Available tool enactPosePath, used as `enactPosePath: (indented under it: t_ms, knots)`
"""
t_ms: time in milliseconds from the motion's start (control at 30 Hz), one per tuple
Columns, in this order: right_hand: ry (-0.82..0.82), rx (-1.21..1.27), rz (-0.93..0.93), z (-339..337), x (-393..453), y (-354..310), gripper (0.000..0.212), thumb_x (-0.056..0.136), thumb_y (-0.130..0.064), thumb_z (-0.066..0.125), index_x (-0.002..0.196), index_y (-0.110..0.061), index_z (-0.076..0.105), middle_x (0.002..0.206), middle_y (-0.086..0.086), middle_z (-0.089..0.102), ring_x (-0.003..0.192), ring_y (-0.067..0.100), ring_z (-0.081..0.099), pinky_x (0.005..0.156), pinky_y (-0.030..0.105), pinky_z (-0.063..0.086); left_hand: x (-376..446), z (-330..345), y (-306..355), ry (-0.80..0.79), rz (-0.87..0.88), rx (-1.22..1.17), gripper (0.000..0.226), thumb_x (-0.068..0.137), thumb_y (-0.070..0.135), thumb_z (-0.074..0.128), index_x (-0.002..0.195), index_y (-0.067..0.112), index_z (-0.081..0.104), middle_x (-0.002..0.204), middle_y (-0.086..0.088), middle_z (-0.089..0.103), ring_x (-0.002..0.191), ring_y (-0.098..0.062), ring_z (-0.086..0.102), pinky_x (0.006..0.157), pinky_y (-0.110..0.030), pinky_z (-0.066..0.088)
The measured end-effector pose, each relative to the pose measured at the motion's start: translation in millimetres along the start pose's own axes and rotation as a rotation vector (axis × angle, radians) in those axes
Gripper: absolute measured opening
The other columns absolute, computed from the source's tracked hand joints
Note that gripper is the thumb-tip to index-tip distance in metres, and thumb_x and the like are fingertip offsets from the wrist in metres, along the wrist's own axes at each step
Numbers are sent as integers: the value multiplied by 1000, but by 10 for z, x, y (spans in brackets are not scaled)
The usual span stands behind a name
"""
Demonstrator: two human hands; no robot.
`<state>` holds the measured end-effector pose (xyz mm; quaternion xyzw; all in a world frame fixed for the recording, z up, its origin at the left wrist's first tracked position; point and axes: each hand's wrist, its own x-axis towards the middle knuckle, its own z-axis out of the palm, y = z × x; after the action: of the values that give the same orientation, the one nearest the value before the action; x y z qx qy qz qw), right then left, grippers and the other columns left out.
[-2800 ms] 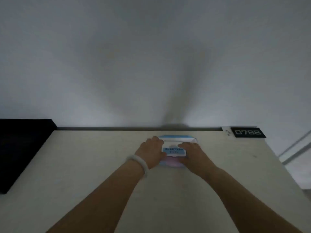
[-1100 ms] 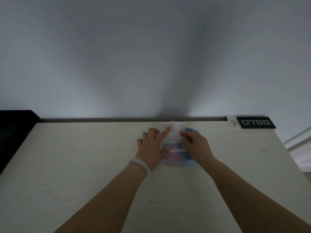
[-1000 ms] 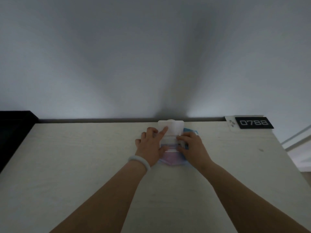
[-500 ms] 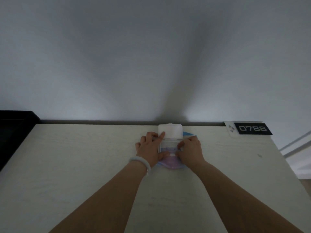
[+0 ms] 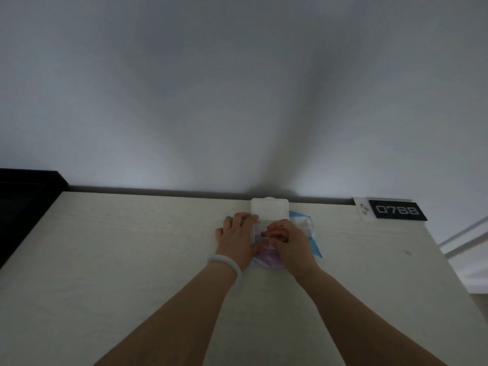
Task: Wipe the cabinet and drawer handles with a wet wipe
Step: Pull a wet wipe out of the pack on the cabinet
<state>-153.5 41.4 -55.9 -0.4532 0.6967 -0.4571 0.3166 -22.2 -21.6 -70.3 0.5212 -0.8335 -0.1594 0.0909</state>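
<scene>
So the wipe pack (image 5: 303, 225) sat near the back edge of the cabinet top (image 5: 132, 260), a bit right of centre, lid (image 5: 269, 208) flipped open toward the wall. Left hand (image 5: 236, 240) lay flat on the pack's left side, fingers fairly straight. Right hand (image 5: 291, 243) had its fingers curled in at the opening, pinching at something, couldn't tell what. Number plate (image 5: 397, 210) in the back right corner.

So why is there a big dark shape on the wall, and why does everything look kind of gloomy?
Head view: the room is dimly lit, so colours look grey. The dark fan on the wall is a soft shadow rising from behind the wipes pack, with brighter patches either side. The wide lens bends the table edges. Both hands are fairly sharp: left hand, right hand.
</scene>
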Motion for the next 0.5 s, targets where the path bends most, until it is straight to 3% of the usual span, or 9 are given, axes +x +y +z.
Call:
enactPosePath:
  t_ms: [100, 200, 367, 433, 500]
  knots:
    - [-23, -45, -4, -21, -24, 19, 26, 85, 10, 56, 88, -15, 62, 89, 2, 70, 84, 9, 67, 75, 10, 50, -70, 61, 30, 122, -25, -90, 53, 82, 63, 35, 116, 25, 49, 120, 5, 49, 107, -25, 46, 84, -37, 33]
    - [-78, -190, -72, -35, -19, 11, 29, 87, 10, 51, 96, -14, 66, 91, -3, 67, 86, 9, 64, 82, 17, 51, -99, 92, 62, 131, -74, -126, 56, 83, 60, 17, 112, 23, 48, 117, 3, 51, 105, -25, 47, 85, -37, 33]
    - [-7, -559, -102, -77, 105, 117, 28, 86, 3, 56, 106, -7, 72, 111, 10, 61, 105, 25, 55, 92, 26, 40, -75, 74, 84, 127, -111, -153, 22, 96, 31, 43, 116, 23, 48, 127, 4, 47, 109, -23, 42, 86, -35, 29]
    - [-50, -600, -99, -87, 121, 145, 26, 87, -1, 58, 107, -10, 73, 110, 11, 59, 106, 27, 54, 95, 30, 42, -92, 48, 104, 134, -100, -158, 24, 94, 26, 46, 117, 28, 49, 128, 7, 45, 110, -22, 41, 85, -33, 27]
    - [-70, -618, -114, -102, 131, 142, 24, 88, -4, 60, 105, -12, 74, 106, 11, 58, 103, 27, 55, 96, 32, 43, -94, 19, 113, 113, -93, -168, 41, 92, 22, 49, 130, 37, 45, 133, 9, 40, 114, -21, 39, 86, -32, 25]
